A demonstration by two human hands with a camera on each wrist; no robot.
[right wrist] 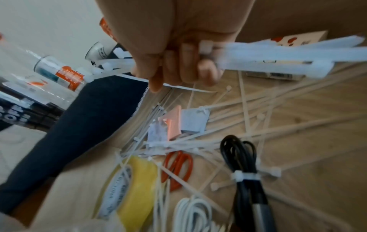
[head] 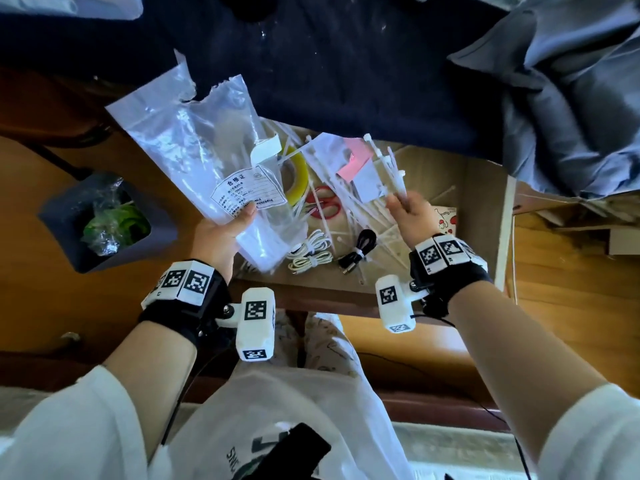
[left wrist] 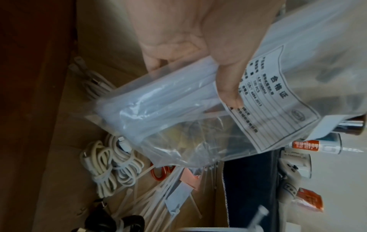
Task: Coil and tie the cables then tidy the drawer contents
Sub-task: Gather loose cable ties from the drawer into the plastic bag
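Note:
My left hand [head: 228,226] grips a clear plastic bag [head: 194,147] with a printed label [head: 247,195], held above the open drawer [head: 478,209]; in the left wrist view the thumb [left wrist: 228,75] presses the bag [left wrist: 168,117] beside the label. My right hand [head: 408,209] clutches a bunch of white zip ties [head: 391,168], seen close in the right wrist view as a bundle of ties [right wrist: 288,55]. Coiled white cables [head: 311,251] and a coiled black cable [head: 360,247], each bound with a tie, lie in the drawer. Several loose zip ties [right wrist: 248,125] are scattered there.
The drawer also holds red scissors [head: 323,204], a yellow tape roll [head: 299,174] and pink and white paper pads [head: 353,161]. A dark bin [head: 104,223] with green rubbish stands on the floor at left. Dark cloth [head: 346,64] hangs over the drawer's back.

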